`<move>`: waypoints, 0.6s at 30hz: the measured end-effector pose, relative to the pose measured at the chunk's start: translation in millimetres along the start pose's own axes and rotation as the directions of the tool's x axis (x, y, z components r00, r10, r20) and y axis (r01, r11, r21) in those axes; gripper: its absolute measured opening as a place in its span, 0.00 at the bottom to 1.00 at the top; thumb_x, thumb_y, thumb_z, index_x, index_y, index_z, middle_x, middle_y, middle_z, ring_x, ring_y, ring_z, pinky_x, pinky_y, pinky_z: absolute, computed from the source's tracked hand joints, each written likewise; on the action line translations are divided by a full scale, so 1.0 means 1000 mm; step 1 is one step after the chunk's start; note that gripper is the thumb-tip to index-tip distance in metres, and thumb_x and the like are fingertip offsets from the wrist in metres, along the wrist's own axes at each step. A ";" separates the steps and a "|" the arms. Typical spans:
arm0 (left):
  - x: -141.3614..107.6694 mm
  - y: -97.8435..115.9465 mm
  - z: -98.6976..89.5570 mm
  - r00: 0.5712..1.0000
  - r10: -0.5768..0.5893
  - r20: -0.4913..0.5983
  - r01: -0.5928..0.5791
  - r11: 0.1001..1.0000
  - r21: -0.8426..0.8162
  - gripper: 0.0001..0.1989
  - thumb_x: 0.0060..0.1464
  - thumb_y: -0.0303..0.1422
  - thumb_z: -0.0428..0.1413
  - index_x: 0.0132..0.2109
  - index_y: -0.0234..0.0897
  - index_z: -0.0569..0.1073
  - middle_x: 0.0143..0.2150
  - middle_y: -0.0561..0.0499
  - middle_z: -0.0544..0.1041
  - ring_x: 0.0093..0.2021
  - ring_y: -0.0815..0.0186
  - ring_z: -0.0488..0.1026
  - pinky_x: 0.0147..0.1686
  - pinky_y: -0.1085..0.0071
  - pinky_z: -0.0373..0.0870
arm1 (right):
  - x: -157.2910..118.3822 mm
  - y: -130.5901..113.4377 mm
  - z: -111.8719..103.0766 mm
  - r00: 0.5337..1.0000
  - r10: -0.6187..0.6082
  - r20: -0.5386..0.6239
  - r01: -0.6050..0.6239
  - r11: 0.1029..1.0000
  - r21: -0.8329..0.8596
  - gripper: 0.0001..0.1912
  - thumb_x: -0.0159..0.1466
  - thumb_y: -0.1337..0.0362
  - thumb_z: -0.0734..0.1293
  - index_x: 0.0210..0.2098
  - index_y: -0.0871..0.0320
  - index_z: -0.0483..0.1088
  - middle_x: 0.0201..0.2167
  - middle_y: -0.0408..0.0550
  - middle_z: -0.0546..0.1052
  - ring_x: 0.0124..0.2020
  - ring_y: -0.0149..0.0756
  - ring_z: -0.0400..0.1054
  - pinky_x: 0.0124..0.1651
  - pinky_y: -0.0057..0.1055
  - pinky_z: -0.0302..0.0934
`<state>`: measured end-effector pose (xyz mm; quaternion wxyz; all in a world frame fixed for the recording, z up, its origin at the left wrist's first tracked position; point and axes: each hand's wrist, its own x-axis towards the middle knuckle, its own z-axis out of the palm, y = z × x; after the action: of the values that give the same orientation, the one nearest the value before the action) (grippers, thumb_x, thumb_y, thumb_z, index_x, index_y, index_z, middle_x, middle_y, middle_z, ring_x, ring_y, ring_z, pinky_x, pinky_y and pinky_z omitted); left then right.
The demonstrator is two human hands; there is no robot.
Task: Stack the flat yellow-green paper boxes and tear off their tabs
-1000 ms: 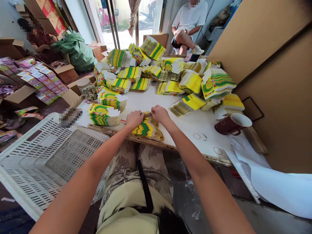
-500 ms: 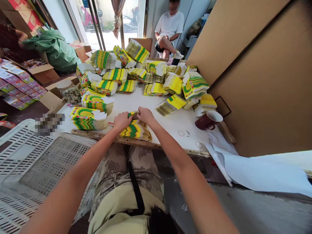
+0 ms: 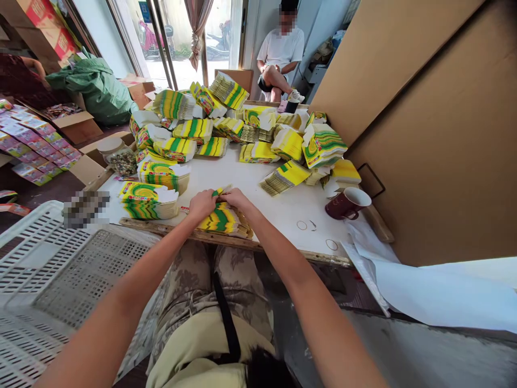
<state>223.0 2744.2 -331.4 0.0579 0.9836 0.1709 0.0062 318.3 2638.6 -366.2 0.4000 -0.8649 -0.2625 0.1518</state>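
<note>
Both hands meet near the table's front edge. Between them is a small yellow-green carton piece (image 3: 218, 192). My left hand (image 3: 203, 206) is closed on its left end. The fingers of my right hand (image 3: 238, 199) pinch its right end. Just below the hands lies a stack of flat yellow and green cartons (image 3: 222, 220), partly hidden by them. Another carton stack (image 3: 147, 202) sits left of my left hand, with one more (image 3: 163, 175) behind it.
Many carton bundles (image 3: 194, 129) cover the table's back. A maroon mug (image 3: 341, 205) and rubber bands (image 3: 301, 225) are at right. A jar (image 3: 121, 159) stands at left, above a white plastic crate (image 3: 44, 253). Tall cardboard (image 3: 424, 134) borders the right. A seated person (image 3: 280, 51) is beyond.
The carton piece between my hands sits slightly lower and flatter, and my right hand has come down a little toward the stack. The whole view has shifted slightly.
</note>
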 end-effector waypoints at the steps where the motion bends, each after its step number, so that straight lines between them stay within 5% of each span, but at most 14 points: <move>1: 0.000 0.000 0.000 1.000 -0.004 -0.006 0.004 1.000 0.002 0.17 0.64 0.39 0.43 0.52 0.39 0.71 0.54 0.42 0.76 0.54 0.55 0.73 0.49 0.63 0.68 | -0.001 0.000 -0.001 1.000 0.017 -0.011 -0.018 0.999 -0.039 0.11 0.59 0.63 0.66 0.35 0.61 0.79 0.31 0.46 0.81 0.34 0.35 0.73 0.34 0.23 0.62; 9: 0.002 0.002 0.002 0.999 -0.048 -0.013 0.047 0.998 -0.032 0.27 0.65 0.46 0.36 0.49 0.37 0.75 0.51 0.40 0.78 0.52 0.52 0.74 0.47 0.60 0.70 | -0.008 0.001 -0.031 1.000 -0.008 -0.018 0.003 0.957 -0.290 0.16 0.56 0.71 0.63 0.39 0.57 0.79 0.39 0.49 0.81 0.41 0.38 0.72 0.38 0.25 0.59; 14: 0.005 0.003 0.000 0.994 -0.110 0.017 0.111 0.991 -0.068 0.27 0.64 0.47 0.38 0.50 0.39 0.76 0.52 0.42 0.79 0.52 0.50 0.74 0.46 0.58 0.71 | -0.022 0.015 -0.054 0.967 -0.052 0.251 0.119 0.958 -0.261 0.12 0.59 0.66 0.65 0.37 0.57 0.80 0.31 0.43 0.79 0.33 0.30 0.68 0.35 0.23 0.58; 18: 0.006 0.003 0.001 0.999 -0.044 0.003 0.044 0.999 -0.031 0.27 0.64 0.46 0.37 0.49 0.39 0.77 0.52 0.42 0.79 0.52 0.51 0.74 0.47 0.58 0.70 | -0.033 0.027 -0.068 0.822 -0.108 0.559 0.182 0.980 -0.078 0.13 0.60 0.62 0.64 0.38 0.58 0.79 0.29 0.40 0.77 0.29 0.27 0.65 0.33 0.23 0.58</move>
<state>229.8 2743.0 -332.5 0.0734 0.9785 0.1924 0.0066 332.6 2563.4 -341.5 0.2613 -0.7857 -0.4408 0.3466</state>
